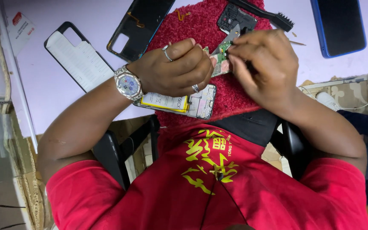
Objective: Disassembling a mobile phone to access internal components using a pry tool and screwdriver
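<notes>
Red shirt (218, 187) nearest, left hand (173, 68) and right hand (263, 64) pinching green circuit board (222, 53), white label (20, 25) far corner

Two hands: the left hand (173, 68) and the right hand (263, 64). One small green circuit board (222, 53) between them. Two black plastic phone backs (79, 57) beside the left hand. One black brush (273, 16) above the right hand.

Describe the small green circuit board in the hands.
The circuit board is small and green with pale parts along its lower end. It is held above the red cloth, pinched between the left hand and right hand. Fingers hide much of it, and it sits tilted, just above the opened phone.
</notes>
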